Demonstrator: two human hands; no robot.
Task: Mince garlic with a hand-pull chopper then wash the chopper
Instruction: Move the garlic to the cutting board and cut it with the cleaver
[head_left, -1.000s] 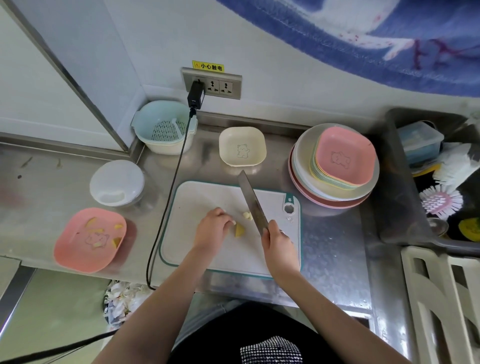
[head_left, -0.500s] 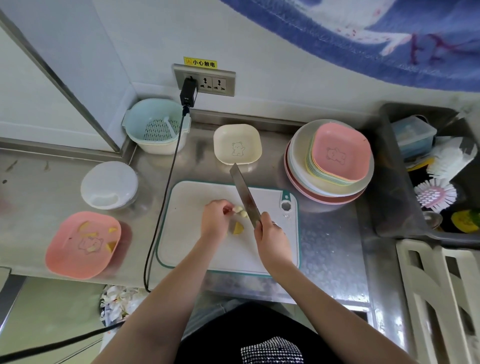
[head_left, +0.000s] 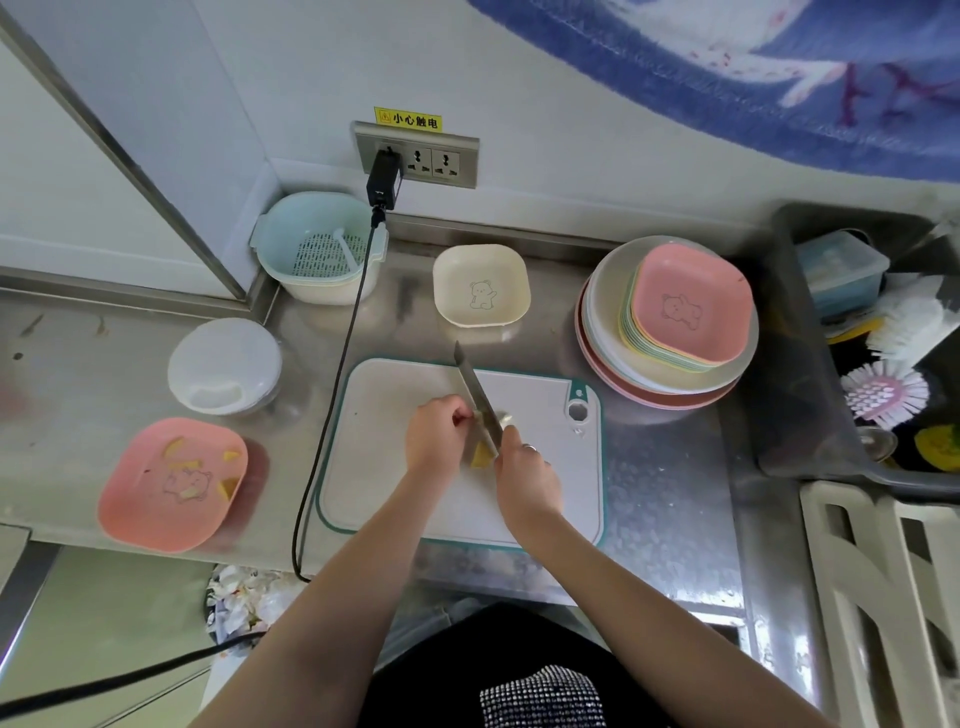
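On the white cutting board (head_left: 384, 467) my right hand (head_left: 524, 475) grips the handle of a knife (head_left: 475, 395), blade pointing away and down on the board. My left hand (head_left: 436, 436) has its fingers curled against the blade's left side, holding a garlic piece that is mostly hidden. A pale garlic piece (head_left: 505, 417) lies right of the blade and a yellowish piece (head_left: 480, 457) lies between my hands. The white hand-pull chopper (head_left: 223, 366) stands to the left of the board. A pink plate (head_left: 174, 483) with several garlic pieces sits at the front left.
A black cable (head_left: 332, 395) runs from the wall socket down past the board's left edge. A cream dish (head_left: 482, 285) and a blue strainer basket (head_left: 319, 260) stand behind. A stack of plates (head_left: 667, 322) is on the right, then the sink (head_left: 810, 364) with brushes.
My left hand has slid right against the blade, and the knife has shifted left and come down between the garlic pieces.
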